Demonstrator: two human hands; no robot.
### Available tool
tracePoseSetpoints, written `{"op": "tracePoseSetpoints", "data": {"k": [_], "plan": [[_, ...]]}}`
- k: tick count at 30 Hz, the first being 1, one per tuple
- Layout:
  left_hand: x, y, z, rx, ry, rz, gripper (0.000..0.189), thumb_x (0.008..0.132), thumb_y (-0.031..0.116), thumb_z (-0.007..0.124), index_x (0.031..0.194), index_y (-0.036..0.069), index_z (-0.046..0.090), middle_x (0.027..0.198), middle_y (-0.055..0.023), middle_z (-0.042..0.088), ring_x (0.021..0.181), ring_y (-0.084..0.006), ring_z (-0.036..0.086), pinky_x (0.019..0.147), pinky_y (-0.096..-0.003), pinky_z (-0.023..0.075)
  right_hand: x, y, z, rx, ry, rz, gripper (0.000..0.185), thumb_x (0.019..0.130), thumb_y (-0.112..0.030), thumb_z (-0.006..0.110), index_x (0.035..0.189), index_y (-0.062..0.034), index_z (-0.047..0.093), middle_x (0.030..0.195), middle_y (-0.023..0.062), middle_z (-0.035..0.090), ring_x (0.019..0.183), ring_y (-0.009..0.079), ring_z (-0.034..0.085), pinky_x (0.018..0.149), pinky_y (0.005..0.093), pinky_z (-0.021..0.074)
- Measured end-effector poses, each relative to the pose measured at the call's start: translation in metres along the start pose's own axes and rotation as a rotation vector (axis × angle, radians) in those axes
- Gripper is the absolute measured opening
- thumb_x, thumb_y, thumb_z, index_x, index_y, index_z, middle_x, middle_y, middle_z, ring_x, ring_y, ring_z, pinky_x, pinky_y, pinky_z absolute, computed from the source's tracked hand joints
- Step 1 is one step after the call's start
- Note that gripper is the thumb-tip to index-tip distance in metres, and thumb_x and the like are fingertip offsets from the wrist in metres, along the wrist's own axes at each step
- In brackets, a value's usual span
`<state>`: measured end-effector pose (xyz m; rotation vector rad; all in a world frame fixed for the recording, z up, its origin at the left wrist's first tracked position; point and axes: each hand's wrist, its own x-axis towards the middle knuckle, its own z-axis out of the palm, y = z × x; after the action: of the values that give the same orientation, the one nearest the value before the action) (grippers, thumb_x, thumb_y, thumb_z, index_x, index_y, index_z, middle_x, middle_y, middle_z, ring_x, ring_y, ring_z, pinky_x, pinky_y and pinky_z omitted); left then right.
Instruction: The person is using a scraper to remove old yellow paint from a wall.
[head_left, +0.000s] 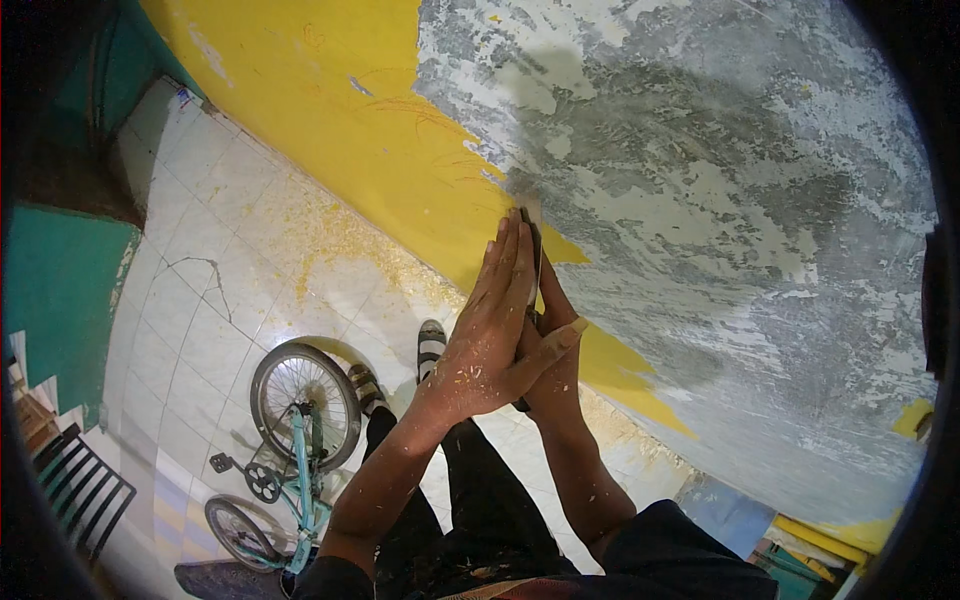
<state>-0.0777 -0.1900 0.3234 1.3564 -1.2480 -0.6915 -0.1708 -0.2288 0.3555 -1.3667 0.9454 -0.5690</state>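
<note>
A flat metal scraper (531, 206) lies between my two hands, its blade end at the border between yellow paint (360, 127) and bared grey wall (675, 172). My left hand (484, 337) presses along the tool with straight, closed fingers. Its thumb reaches across my right hand (553, 330), which is wrapped around the scraper from the other side. Most of the handle is hidden by the hands; a dark end shows below them. Pale and yellow paint flecks cling to both hands and forearms.
Paint chips (360, 244) cover the tiled floor (180, 300) along the wall's foot. A turquoise bicycle (300, 465) is close to my sandalled feet (431, 345). At the left are a green wall section (67, 292) and a black slatted rack (86, 487). A yellow frame (821, 536) is at lower right.
</note>
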Motion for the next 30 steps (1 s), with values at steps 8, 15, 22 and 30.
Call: {"op": "tracePoseSetpoints", "data": {"k": [8, 15, 22, 30], "plan": [[0.01, -0.012, -0.016, -0.015, -0.015, -0.023, 0.093, 0.091, 0.032, 0.067, 0.15, -0.014, 0.013, 0.158, -0.0355, 0.011, 0.15, -0.0454, 0.01, 0.121, -0.0463, 0.0154, 0.034, 0.013, 0.014, -0.137, 0.07, -0.249, 0.059, 0.093, -0.007, 0.052, 0.15, 0.0007, 0.037, 0.118, 0.0097, 0.063, 0.087, 0.0122, 0.057, 0.072, 0.0243, 0.0475], [0.025, -0.04, -0.055, 0.072, 0.179, -0.053, 0.09, 0.09, 0.027, 0.069, 0.151, -0.012, 0.015, 0.158, -0.035, 0.013, 0.149, -0.0451, 0.012, 0.122, -0.0452, 0.0153, 0.083, 0.021, 0.047, -0.271, -0.089, -0.396, 0.056, 0.096, -0.011, 0.056, 0.148, 0.0015, 0.041, 0.151, 0.0168, 0.043, 0.134, 0.0186, 0.042, 0.11, 0.0306, 0.0355], [0.008, -0.005, -0.014, 0.018, 0.003, 0.024, 0.094, 0.093, 0.041, 0.061, 0.15, -0.014, 0.011, 0.157, -0.036, 0.014, 0.148, -0.048, 0.013, 0.121, -0.0481, 0.0158, 0.015, 0.0, 0.013, -0.157, 0.003, -0.176, 0.066, 0.099, -0.015, 0.054, 0.156, -0.0038, 0.022, 0.162, 0.0132, 0.026, 0.147, 0.0251, 0.029, 0.117, 0.0368, 0.0311], [0.018, -0.029, -0.049, 0.031, -0.049, 0.019, 0.091, 0.095, 0.042, 0.057, 0.15, -0.015, 0.012, 0.157, -0.0351, 0.014, 0.149, -0.0459, 0.013, 0.122, -0.0471, 0.0153, 0.029, 0.004, 0.049, -0.214, 0.058, -0.156, 0.064, 0.1, -0.016, 0.053, 0.156, -0.0025, 0.023, 0.161, 0.0134, 0.027, 0.146, 0.0233, 0.03, 0.117, 0.0356, 0.0309]]}}
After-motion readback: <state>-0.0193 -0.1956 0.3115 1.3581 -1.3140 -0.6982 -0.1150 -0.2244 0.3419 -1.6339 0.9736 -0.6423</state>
